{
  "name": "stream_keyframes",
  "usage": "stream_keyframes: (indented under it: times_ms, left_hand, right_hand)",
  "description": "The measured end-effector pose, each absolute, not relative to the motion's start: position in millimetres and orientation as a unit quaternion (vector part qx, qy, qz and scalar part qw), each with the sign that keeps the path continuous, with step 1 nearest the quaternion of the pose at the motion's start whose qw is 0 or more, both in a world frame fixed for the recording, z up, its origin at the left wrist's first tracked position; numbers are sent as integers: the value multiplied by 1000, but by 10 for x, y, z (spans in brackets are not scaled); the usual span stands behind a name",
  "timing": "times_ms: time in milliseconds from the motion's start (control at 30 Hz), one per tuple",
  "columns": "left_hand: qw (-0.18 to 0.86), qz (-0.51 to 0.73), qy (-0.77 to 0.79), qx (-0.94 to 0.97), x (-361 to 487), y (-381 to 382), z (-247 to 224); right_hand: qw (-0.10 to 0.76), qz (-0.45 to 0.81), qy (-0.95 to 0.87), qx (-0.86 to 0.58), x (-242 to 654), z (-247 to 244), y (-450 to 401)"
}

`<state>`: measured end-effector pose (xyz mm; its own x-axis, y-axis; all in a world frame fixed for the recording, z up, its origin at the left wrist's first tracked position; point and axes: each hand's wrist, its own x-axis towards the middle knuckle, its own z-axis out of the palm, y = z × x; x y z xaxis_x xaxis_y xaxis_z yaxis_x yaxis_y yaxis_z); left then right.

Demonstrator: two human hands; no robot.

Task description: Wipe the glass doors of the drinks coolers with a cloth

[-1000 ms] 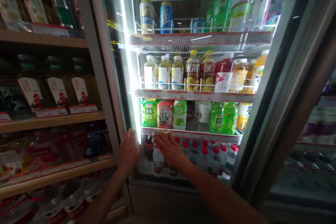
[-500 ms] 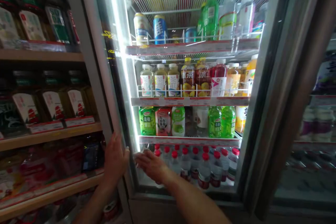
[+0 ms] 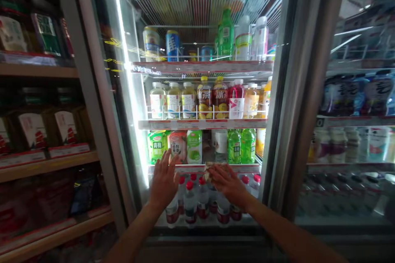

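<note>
Fingers spread, my left hand (image 3: 164, 183) lies raised at the glass of a lit drinks fridge, in front of the lower shelves. It holds nothing. My right hand (image 3: 230, 185) presses a crumpled pale cloth (image 3: 210, 171) at the glass, level with the low shelf edge. Behind the glass, close to my hands, stand a pink-red bottle (image 3: 178, 144), a green bottle (image 3: 194, 146) and several red-capped water bottles (image 3: 189, 203). My forearms hide part of the bottom row.
Left of the fridge, wooden shelves (image 3: 46, 166) carry several dark bottles and packets. The steel door frame (image 3: 304, 90) runs down the right side, with another stocked fridge beyond it. Higher shelves hold cans (image 3: 172, 45) and tea bottles (image 3: 204, 98).
My right hand has moved rightward with the cloth, from the left edge of the glass to its middle. My left hand has gone from the door's left frame onto the glass area. The view has shifted right.
</note>
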<state>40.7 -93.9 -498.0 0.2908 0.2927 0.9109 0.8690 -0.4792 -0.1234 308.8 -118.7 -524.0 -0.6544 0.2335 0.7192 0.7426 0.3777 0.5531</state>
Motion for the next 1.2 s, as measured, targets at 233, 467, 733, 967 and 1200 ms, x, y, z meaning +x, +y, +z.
stream_keyframes:
  times_ms: [233,467,733,967,1200]
  left_hand:
    - [337,-435,-362,-753,942,-976,-5036]
    - [335,-419,-348,-769,1179,-976,-5001]
    - [321,-410,-373,-768,1325,-961,-5012]
    - [306,-408,-378,-772,1347,-964,-5048]
    - [324,-428,-365,-761,1302,-945,-4929]
  right_hand:
    - [375,-467,-678,-426,3473,-5139,-1251]
    - [306,-461,-736,-390,3831,-5222,-1318]
    - [369,-453,-672,-455,3941,-5524,-1463]
    - [409,-460,-629,-474,4159,-5153,-1346]
    - [404,-462,-629,-478,4104,-5300,-1376]
